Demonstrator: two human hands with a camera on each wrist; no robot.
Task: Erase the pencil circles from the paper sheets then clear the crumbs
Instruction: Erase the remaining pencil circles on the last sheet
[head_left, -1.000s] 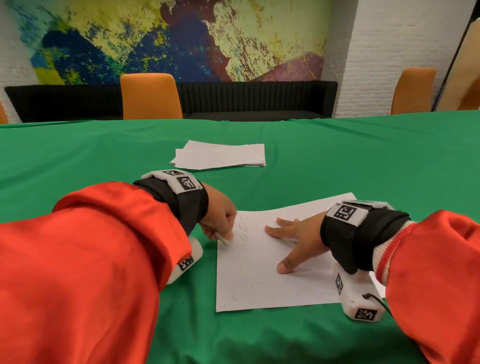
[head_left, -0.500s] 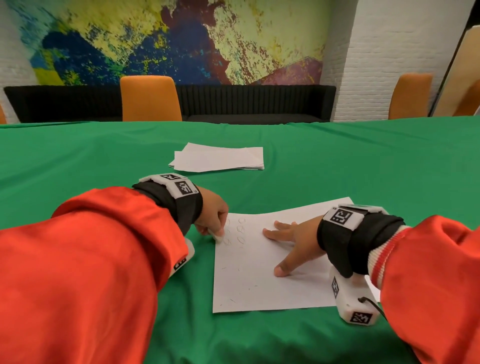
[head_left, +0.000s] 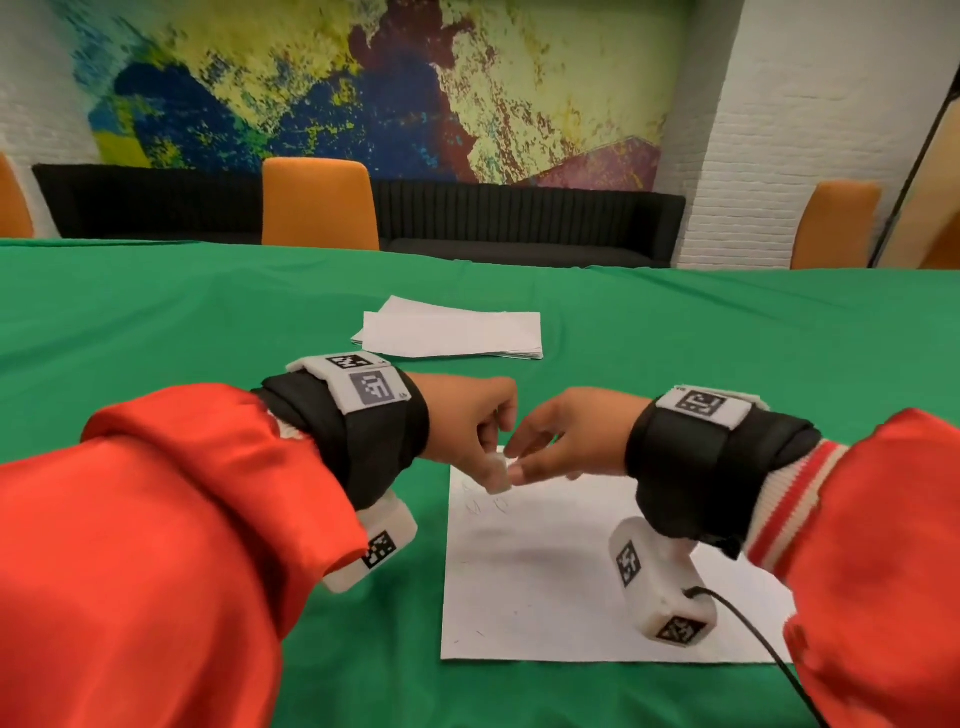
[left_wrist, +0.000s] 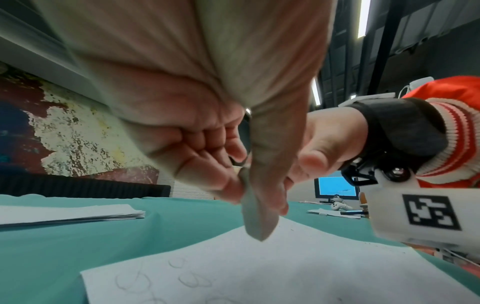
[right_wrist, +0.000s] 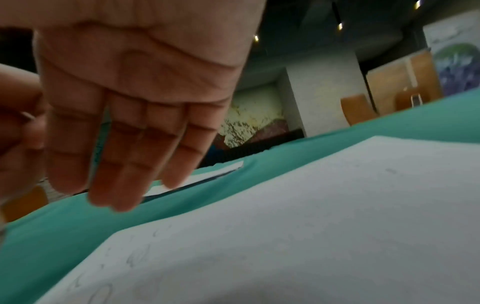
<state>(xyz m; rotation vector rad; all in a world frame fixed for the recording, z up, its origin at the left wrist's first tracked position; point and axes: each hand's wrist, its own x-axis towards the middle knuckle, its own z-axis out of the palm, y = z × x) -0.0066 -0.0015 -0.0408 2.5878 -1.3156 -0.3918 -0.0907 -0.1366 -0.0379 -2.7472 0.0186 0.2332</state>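
Green cloth covers the worktop (head_left: 156, 322), with a painted wall and orange chairs beyond. At the far middle I see a paper stack (head_left: 452, 335). Nearer, right of centre, lies my sheet (head_left: 545, 587), faint pencil circles (left_wrist: 192, 278) at its far left corner. Above that corner my left hand (head_left: 467, 431) pinches the white eraser (head_left: 497, 475) between thumb and curled fingers. My right hand (head_left: 566, 441) hovers beside it, fingers straight and relaxed, tips almost at the eraser; I cannot tell if they touch.
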